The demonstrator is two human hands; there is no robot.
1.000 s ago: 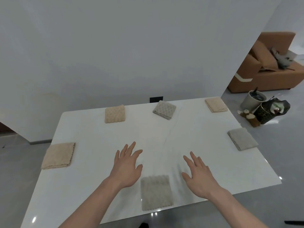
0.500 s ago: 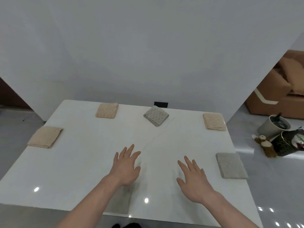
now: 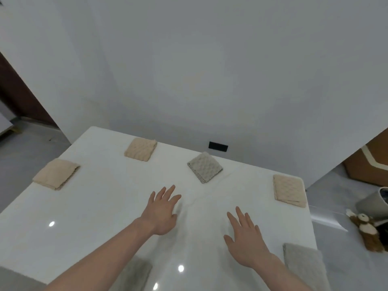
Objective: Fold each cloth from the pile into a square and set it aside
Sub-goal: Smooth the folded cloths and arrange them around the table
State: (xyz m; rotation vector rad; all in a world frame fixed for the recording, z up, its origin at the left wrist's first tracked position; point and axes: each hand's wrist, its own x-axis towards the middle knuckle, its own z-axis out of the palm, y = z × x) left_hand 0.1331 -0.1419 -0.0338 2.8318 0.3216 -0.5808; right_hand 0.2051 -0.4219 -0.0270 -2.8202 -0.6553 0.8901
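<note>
We are holding both hands out flat over the white table (image 3: 88,206), palms down, fingers straight and slightly spread, gripping nothing. Our left hand (image 3: 161,211) is hovering near the table's middle, and our right hand (image 3: 244,240) is reaching forward a little nearer to us and to the right; whether either palm is touching the surface we cannot tell. Folded cloths are lying spread around the table, well apart from one another and from our hands. A beige cloth (image 3: 56,173) is sitting at the left edge, a second beige one (image 3: 141,149) at the far side, a grey cloth (image 3: 204,167) turned cornerwise near the far edge in front of a black wall socket (image 3: 218,146), and a third beige one (image 3: 289,190) near the far right corner. A grey cloth (image 3: 304,263) is lying at the right edge just beside our right forearm, and another grey cloth (image 3: 134,274) is showing at the near edge, partly hidden under our left forearm. On the floor to the right, a small plush toy (image 3: 366,229) is lying beside a grey pot (image 3: 375,202).
</note>
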